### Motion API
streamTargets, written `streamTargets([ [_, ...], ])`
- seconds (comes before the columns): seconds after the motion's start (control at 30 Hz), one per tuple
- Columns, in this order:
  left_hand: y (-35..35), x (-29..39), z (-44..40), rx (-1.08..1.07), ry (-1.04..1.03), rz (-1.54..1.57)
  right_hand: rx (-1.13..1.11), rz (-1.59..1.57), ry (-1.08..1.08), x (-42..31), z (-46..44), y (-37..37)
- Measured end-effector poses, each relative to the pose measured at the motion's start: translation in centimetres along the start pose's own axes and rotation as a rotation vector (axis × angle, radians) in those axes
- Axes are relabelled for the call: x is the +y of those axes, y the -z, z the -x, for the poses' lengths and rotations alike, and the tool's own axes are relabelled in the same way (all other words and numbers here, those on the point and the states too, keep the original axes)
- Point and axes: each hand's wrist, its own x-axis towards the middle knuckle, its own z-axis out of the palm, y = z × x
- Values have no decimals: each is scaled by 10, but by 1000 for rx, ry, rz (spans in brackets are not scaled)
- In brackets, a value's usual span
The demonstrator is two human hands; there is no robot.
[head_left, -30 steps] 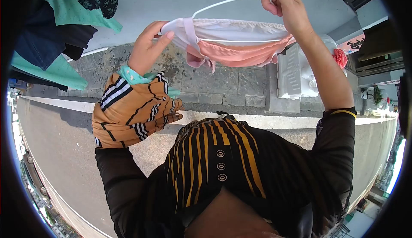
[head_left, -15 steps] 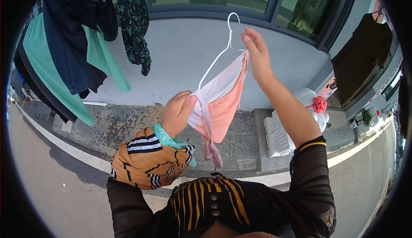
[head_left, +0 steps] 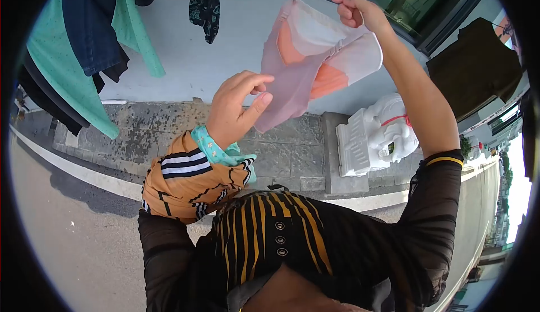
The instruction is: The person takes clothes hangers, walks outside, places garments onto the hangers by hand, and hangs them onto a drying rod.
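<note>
A light pink, coral and white garment [head_left: 292, 90] hangs on a white clothes hanger [head_left: 379, 53], its lower part dangling freely. High up near the wall, my right hand [head_left: 360, 15] grips the hanger with curled fingers. My left hand [head_left: 239, 106] is just left of the garment, thumb and fingers apart and holding nothing; whether its fingertips brush the cloth I cannot tell. Draped over my left forearm are an orange cloth with black and white stripes [head_left: 183, 171] and a teal patterned cloth [head_left: 211, 146].
At upper left hang dark blue trousers [head_left: 90, 36], teal clothing [head_left: 135, 30] and a dark patterned garment [head_left: 205, 8]. A white stone statue [head_left: 388, 132] on a plinth stands at right by the wall [head_left: 225, 47]. A dark brown top [head_left: 475, 64] hangs farther right.
My right hand has closed on the hanger, and the garment has risen and turned to spread wider. My left hand has let go of the cloth and opened. The view has tilted downward.
</note>
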Motion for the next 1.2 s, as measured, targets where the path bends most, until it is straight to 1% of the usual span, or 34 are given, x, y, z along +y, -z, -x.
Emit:
streamTargets([
  [0.03, 8, -17, 20, -29, 221, 116, 9, 16, 50, -17, 4, 2],
  [0.07, 11, -27, 33, -28, 217, 126, 18, 25, 113, -35, 6, 3],
  [0.13, 20, -45, 52, -3, 391, 161, 8, 29, 129, -53, 2, 0],
  [0.17, 24, -55, 60, -4, 381, 175, 18, -11, 129, -64, 0, 0],
  [0.23, 26, -71, 71, 29, 508, 237, 42, -54, 137, -83, 2, 8],
  [0.27, 30, -74, 76, 34, 489, 247, 49, -38, 149, -89, 4, 9],
  [0.33, 33, -78, 80, 49, 552, 252, 27, -52, 201, -108, 9, 14],
  [0.4, 34, -79, 82, 80, 591, 300, -15, 15, 284, -123, 3, 31],
  [0.47, 35, -83, 85, 56, 609, 267, 32, 78, 338, -140, 1, 37],
  [0.53, 34, -86, 87, 42, 568, 313, 63, 64, 361, -158, -1, 35],
  [0.57, 33, -87, 85, 59, 513, 308, 99, 69, 387, -167, 1, 32],
  [0.6, 33, -84, 86, 41, 534, 324, 135, 65, 397, -175, 5, 27],
  [0.63, 35, -81, 85, 24, 570, 340, 129, 71, 422, -184, 7, 28],
  [0.73, 37, -75, 80, 28, 544, 358, 54, 81, 480, -212, -3, 25],
  [0.8, 37, -73, 78, 39, 544, 389, 103, -4, 504, -230, -11, 16],
  [0.83, 37, -71, 77, 27, 539, 422, 144, -4, 515, -238, -18, 13],
  [0.87, 38, -71, 76, 37, 542, 420, 133, -5, 514, -246, -27, 10],
  [0.93, 39, -71, 75, 5, 526, 420, 196, 55, 579, -262, -49, 4],
  [1.0, 40, -71, 77, 18, 541, 434, 151, 57, 577, -280, -74, 3],
  [1.07, 41, -76, 82, 36, 558, 452, 367, 130, 631, -293, -97, -6],
  [1.1, 42, -81, 86, 47, 563, 452, 373, 249, 657, -300, -103, -7],
  [1.13, 43, -85, 92, 55, 569, 452, 360, 247, 647, -310, -128, 14],
  [1.17, 45, -87, 96, 63, 582, 453, 307, 246, 638, -330, -167, 54],
  [1.2, 45, -90, 99, 60, 602, 446, 255, 244, 628, -337, -193, 74],
])
